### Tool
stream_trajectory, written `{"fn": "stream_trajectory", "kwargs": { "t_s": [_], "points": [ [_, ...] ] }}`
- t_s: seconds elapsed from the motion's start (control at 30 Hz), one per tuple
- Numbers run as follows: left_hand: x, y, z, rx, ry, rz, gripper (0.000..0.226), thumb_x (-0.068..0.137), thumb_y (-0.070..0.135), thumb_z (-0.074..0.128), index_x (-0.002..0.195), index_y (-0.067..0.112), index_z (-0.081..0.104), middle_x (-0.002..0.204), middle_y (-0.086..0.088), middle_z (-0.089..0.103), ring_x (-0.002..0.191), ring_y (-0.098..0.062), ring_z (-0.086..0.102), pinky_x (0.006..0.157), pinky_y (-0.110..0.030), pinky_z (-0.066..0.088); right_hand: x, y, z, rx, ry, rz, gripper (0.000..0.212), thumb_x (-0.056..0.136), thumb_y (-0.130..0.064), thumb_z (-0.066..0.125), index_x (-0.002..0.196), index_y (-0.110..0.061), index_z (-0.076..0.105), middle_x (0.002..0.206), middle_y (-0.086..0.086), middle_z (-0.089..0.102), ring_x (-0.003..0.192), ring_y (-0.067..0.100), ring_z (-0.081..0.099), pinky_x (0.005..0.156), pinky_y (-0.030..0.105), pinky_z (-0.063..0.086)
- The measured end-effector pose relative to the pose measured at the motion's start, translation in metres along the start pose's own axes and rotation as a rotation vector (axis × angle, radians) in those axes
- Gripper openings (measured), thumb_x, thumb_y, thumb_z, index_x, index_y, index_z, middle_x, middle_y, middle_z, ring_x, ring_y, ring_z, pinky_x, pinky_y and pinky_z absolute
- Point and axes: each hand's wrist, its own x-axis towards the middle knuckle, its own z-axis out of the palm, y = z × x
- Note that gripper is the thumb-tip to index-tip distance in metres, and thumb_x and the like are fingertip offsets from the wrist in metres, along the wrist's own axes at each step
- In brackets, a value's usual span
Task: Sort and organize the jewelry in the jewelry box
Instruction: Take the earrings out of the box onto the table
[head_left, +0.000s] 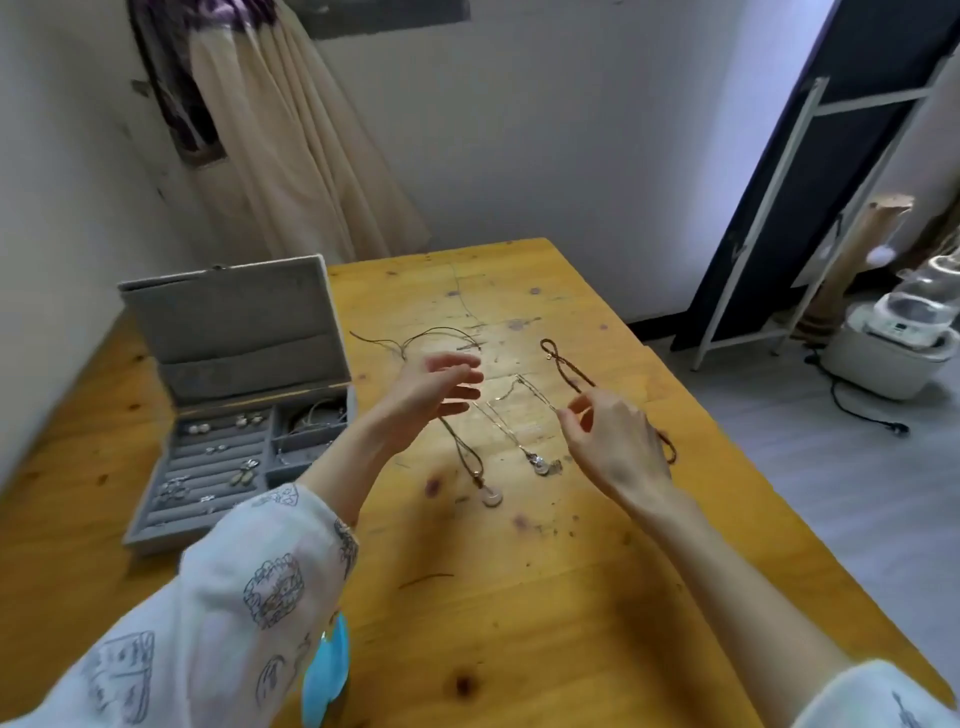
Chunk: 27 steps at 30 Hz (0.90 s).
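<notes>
Hovering right of jewelry box (228, 374): left hand (431, 400), fingers loosely spread, holding nothing; farther right, right hand (608, 441), thumb and forefinger pinching thin chain necklace (514, 415).

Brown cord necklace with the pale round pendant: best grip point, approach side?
Pinch the brown cord just above the pale round pendant, coming straight down from above. The cord necklace lies flat on the wooden table; the cord there is bare and clear of the silver chain.
</notes>
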Motion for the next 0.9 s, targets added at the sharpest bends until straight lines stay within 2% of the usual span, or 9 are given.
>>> {"fn": "stream_trajectory", "kwargs": {
  "t_s": [0.17, 0.3, 0.4, 0.5, 0.6, 0.67, 0.7, 0.8, 0.9],
  "points": [
    [-0.065, -0.020, -0.054, 0.159, 0.036, 0.045, 0.020, 0.095, 0.015, 0.048, 0.111, 0.012, 0.060, 0.103, -0.005, 0.066, 0.091, -0.016, 0.064, 0.081, -0.027, 0.052, -0.027, -0.059, 0.035, 0.073, -0.169, -0.129, 0.025, 0.091, -0.033, 0.050, 0.101, -0.014, 0.062, 0.099, 0.003, 0.067, 0.091, 0.018, 0.061, 0.080, 0.038, 0.052],
    [-0.106, -0.039, -0.114, 0.227, 0.141, 0.045, 0.018, 0.094, 0.015, 0.048, 0.108, 0.015, 0.060, 0.100, -0.002, 0.067, 0.093, -0.016, 0.064, 0.081, -0.026, 0.052, -0.047, -0.101, 0.070, 0.091, -0.312, -0.255, 0.025, 0.092, -0.030, 0.050, 0.103, -0.012, 0.064, 0.100, 0.003, 0.067, 0.088, 0.013, 0.059, 0.079, 0.027, 0.049],
    [-0.119, -0.059, -0.158, 0.316, 0.258, 0.061, 0.016, 0.093, 0.014, 0.050, 0.099, 0.021, 0.063, 0.096, 0.000, 0.068, 0.090, -0.014, 0.064, 0.081, -0.027, 0.051, -0.048, -0.125, 0.095, 0.076, -0.359, -0.353, 0.023, 0.093, -0.026, 0.050, 0.104, -0.012, 0.064, 0.100, 0.003, 0.066, 0.088, 0.012, 0.058, 0.076, 0.022, 0.045],
    [-0.118, -0.079, -0.190, 0.463, 0.424, 0.112, 0.019, 0.092, 0.009, 0.050, 0.102, 0.014, 0.065, 0.099, -0.002, 0.068, 0.093, -0.012, 0.062, 0.078, -0.016, 0.046, -0.040, -0.141, 0.122, 0.052, -0.348, -0.441, 0.020, 0.092, -0.023, 0.052, 0.107, -0.015, 0.062, 0.100, 0.002, 0.063, 0.093, 0.015, 0.057, 0.082, 0.026, 0.047],
    [-0.109, -0.098, -0.213, 0.708, 0.539, 0.182, 0.028, 0.091, 0.007, 0.050, 0.117, 0.013, 0.059, 0.120, -0.003, 0.059, 0.114, -0.015, 0.050, 0.095, -0.021, 0.036, -0.024, -0.156, 0.148, -0.041, -0.310, -0.566, 0.023, 0.090, -0.022, 0.055, 0.112, -0.017, 0.062, 0.107, 0.003, 0.061, 0.101, 0.020, 0.053, 0.087, 0.034, 0.044],
    [-0.100, -0.108, -0.225, 0.846, 0.505, 0.184, 0.039, 0.093, 0.010, 0.048, 0.131, 0.014, 0.047, 0.138, -0.004, 0.045, 0.130, -0.017, 0.035, 0.110, -0.033, 0.026, -0.014, -0.166, 0.165, -0.160, -0.257, -0.662, 0.026, 0.087, -0.026, 0.058, 0.112, -0.019, 0.062, 0.108, 0.004, 0.060, 0.103, 0.026, 0.052, 0.083, 0.039, 0.041],
    [-0.097, -0.113, -0.228, 0.838, 0.467, 0.171, 0.044, 0.094, 0.012, 0.045, 0.137, 0.014, 0.039, 0.145, -0.004, 0.035, 0.136, -0.017, 0.027, 0.115, -0.034, 0.020, -0.012, -0.170, 0.173, -0.215, -0.238, -0.686, 0.029, 0.085, -0.030, 0.058, 0.112, -0.021, 0.062, 0.110, 0.005, 0.060, 0.103, 0.028, 0.052, 0.082, 0.040, 0.041],
    [-0.092, -0.123, -0.227, 0.722, 0.366, 0.092, 0.052, 0.100, 0.019, 0.032, 0.147, 0.011, 0.013, 0.156, -0.002, 0.007, 0.143, -0.010, 0.004, 0.114, -0.021, 0.002, -0.009, -0.170, 0.189, -0.340, -0.277, -0.672, 0.047, 0.087, -0.045, 0.032, 0.122, -0.024, 0.056, 0.124, 0.004, 0.057, 0.117, 0.027, 0.048, 0.091, 0.043, 0.032],
    [-0.092, -0.132, -0.224, 0.643, 0.381, 0.082, 0.053, 0.101, 0.022, 0.025, 0.147, 0.012, 0.003, 0.157, -0.001, 0.000, 0.142, -0.006, -0.001, 0.112, -0.017, -0.001, -0.003, -0.163, 0.192, -0.368, -0.325, -0.692, 0.067, 0.084, -0.049, 0.006, 0.134, -0.026, 0.044, 0.136, -0.001, 0.048, 0.129, 0.021, 0.036, 0.100, 0.036, 0.015]
  ]
}}
